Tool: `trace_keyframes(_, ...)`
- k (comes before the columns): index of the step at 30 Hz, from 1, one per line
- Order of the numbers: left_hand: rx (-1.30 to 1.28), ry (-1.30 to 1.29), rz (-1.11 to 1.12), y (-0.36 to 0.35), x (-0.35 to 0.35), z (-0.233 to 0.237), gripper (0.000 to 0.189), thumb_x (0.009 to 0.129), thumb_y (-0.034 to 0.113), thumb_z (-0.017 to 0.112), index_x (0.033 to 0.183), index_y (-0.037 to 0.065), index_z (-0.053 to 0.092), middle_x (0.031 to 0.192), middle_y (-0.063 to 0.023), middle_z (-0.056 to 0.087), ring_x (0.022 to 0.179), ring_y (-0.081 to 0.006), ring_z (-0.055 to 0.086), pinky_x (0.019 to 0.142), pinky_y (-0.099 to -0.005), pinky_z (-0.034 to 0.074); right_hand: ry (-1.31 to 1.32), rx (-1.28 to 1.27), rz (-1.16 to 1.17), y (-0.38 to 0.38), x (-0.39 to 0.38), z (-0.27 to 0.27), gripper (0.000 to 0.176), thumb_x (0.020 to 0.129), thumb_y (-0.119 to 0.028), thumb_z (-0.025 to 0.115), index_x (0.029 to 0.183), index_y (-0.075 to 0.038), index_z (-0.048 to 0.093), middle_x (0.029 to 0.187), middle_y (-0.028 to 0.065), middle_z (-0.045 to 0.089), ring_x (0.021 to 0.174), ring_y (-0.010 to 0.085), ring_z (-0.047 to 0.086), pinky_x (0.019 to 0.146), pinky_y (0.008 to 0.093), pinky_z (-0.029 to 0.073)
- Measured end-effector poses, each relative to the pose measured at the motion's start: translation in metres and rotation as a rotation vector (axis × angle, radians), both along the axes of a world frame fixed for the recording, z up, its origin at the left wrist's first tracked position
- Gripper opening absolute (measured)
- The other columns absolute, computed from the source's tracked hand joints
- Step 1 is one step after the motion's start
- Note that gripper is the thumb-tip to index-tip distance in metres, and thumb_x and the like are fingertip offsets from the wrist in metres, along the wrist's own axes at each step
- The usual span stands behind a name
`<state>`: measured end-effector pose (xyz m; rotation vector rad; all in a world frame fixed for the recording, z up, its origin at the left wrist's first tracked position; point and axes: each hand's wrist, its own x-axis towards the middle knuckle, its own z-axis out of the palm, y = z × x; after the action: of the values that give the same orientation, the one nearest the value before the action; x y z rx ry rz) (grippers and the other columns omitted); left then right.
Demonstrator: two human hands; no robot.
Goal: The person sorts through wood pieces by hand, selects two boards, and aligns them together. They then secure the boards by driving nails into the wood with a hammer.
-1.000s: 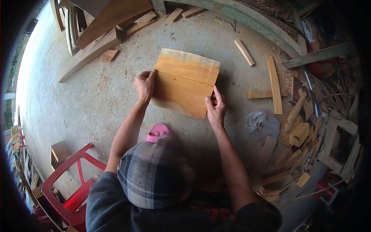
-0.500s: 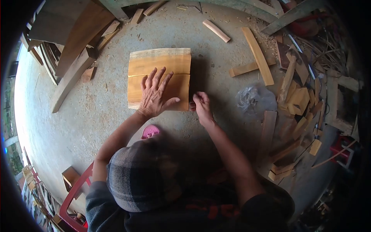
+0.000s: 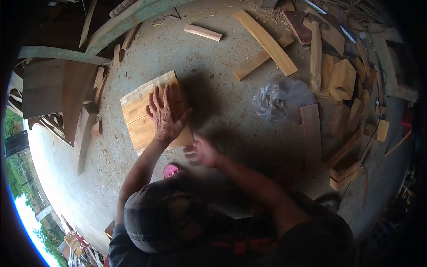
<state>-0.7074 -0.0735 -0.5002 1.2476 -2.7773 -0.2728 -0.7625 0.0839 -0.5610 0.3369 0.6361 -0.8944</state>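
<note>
A light wooden piece (image 3: 135, 127) with a seam across its top and pale, bark-like edges stands tilted in view, casting a shadow on the floor to its right. My left hand (image 3: 164, 118) lies flat on its top, fingers spread and thumb out over the right edge. Just off the lower right corner is my right hand (image 3: 207, 152), its fingers apart, slightly blurred and pointing toward the piece's side. Nothing shows in its grasp.
Two crossed wooden strips (image 3: 267, 42) and a short stick (image 3: 203, 32) lie on the concrete floor (image 3: 213, 98). To the right are a clear plastic bag (image 3: 280, 100) and a pile of offcuts (image 3: 342, 80). Boards (image 3: 42, 89) lean at left. A pink sandal (image 3: 171, 170) shows below.
The view has turned, so the wooden piece now appears rotated and further left. My left hand stays on its top; my right hand has uncurled beside the lower right corner.
</note>
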Motion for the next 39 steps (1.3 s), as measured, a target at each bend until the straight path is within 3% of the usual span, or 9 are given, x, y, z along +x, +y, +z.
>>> trace_keyframes(4, 0.031, -0.018, 0.043, 0.009, -0.009, -0.008, 0.094, 0.071, 0.038, 0.066, 0.149, 0.015, 0.021, 0.152, -0.0230, 0.015, 0.138, -0.0489, 0.011, 0.107, -0.0608, 0.010, -0.074, 0.025, -0.023, -0.002, 0.000, -0.005, 0.071, 0.079, -0.075, 0.049, 0.106, -0.009, 0.055, 0.103, 0.0054, 0.055, 0.093, 0.0218, 0.052, 0.076, 0.0391, 0.045)
trace_keyframes(10, -0.067, 0.007, 0.077, 0.015, -0.015, -0.022, 0.091, 0.071, 0.035, 0.065, 0.149, 0.015, 0.023, 0.151, -0.0242, 0.017, 0.137, -0.0505, 0.012, 0.108, -0.0615, 0.009, -0.089, 0.036, -0.069, -0.006, -0.003, 0.004, 0.064, 0.082, -0.070, 0.050, 0.106, -0.012, 0.055, 0.104, 0.0063, 0.055, 0.095, 0.0227, 0.053, 0.076, 0.0396, 0.045)
trace_keyframes(15, -0.073, 0.022, 0.108, 0.016, -0.014, -0.019, 0.086, 0.075, 0.039, 0.063, 0.148, 0.015, 0.025, 0.151, -0.0236, 0.019, 0.138, -0.0477, 0.014, 0.108, -0.0589, 0.010, 0.010, 0.050, -0.054, -0.006, -0.016, -0.007, 0.044, 0.087, -0.058, 0.053, 0.097, -0.015, 0.057, 0.094, 0.0048, 0.060, 0.088, 0.0211, 0.056, 0.071, 0.0386, 0.045)
trace_keyframes(17, -0.054, 0.062, 0.118, 0.012, -0.014, -0.015, 0.083, 0.078, 0.043, 0.062, 0.148, 0.015, 0.027, 0.151, -0.0225, 0.021, 0.139, -0.0457, 0.014, 0.109, -0.0576, 0.010, 0.158, 0.024, 0.069, -0.001, -0.024, -0.024, 0.034, 0.091, -0.045, 0.056, 0.099, -0.013, 0.062, 0.085, 0.0023, 0.060, 0.077, 0.0162, 0.057, 0.062, 0.0310, 0.046)
trace_keyframes(18, -0.043, 0.119, 0.120, 0.009, -0.013, -0.011, 0.080, 0.081, 0.046, 0.060, 0.148, 0.016, 0.028, 0.151, -0.0209, 0.022, 0.139, -0.0436, 0.015, 0.109, -0.0562, 0.010, 0.181, 0.036, 0.049, -0.002, -0.033, -0.013, 0.027, 0.091, -0.038, 0.058, 0.090, -0.012, 0.064, 0.080, 0.0005, 0.060, 0.070, 0.0125, 0.056, 0.056, 0.0280, 0.045)
trace_keyframes(22, -0.120, 0.132, 0.132, -0.001, 0.005, -0.006, 0.071, 0.088, 0.052, 0.053, 0.147, 0.018, 0.031, 0.151, -0.0164, 0.025, 0.139, -0.0401, 0.017, 0.109, -0.0534, 0.009, 0.449, -0.041, 0.041, -0.006, -0.053, 0.001, 0.021, 0.092, -0.031, 0.057, 0.082, -0.012, 0.060, 0.073, -0.0003, 0.059, 0.061, 0.0109, 0.054, 0.055, 0.0260, 0.044)
trace_keyframes(27, -0.141, 0.073, 0.241, 0.003, 0.029, -0.010, 0.071, 0.091, 0.052, 0.048, 0.148, 0.014, 0.029, 0.153, -0.0155, 0.023, 0.141, -0.0397, 0.015, 0.109, -0.0547, 0.009, 0.701, -0.163, -0.017, -0.020, -0.080, 0.023, 0.015, 0.091, -0.027, 0.061, 0.091, -0.013, 0.057, 0.077, -0.0022, 0.058, 0.067, 0.0066, 0.056, 0.056, 0.0231, 0.046)
trace_keyframes(30, -0.093, 0.031, 0.243, 0.011, 0.039, -0.017, 0.075, 0.092, 0.053, 0.044, 0.146, 0.005, 0.028, 0.154, -0.0163, 0.022, 0.142, -0.0379, 0.015, 0.109, -0.0564, 0.010, 0.750, -0.185, -0.007, -0.027, -0.085, 0.026, 0.013, 0.091, -0.027, 0.062, 0.092, -0.015, 0.058, 0.082, -0.0035, 0.059, 0.071, 0.0065, 0.056, 0.060, 0.0238, 0.047)
trace_keyframes(39, 0.036, 0.074, 0.262, 0.024, 0.068, 0.000, 0.079, 0.089, 0.053, 0.049, 0.148, 0.006, 0.025, 0.156, -0.0099, 0.020, 0.145, -0.0291, 0.015, 0.112, -0.0557, 0.007, 0.913, -0.244, 0.105, -0.049, -0.060, 0.033, 0.014, 0.091, -0.027, 0.062, 0.092, -0.014, 0.057, 0.082, -0.0032, 0.059, 0.067, 0.0054, 0.054, 0.057, 0.0221, 0.047)
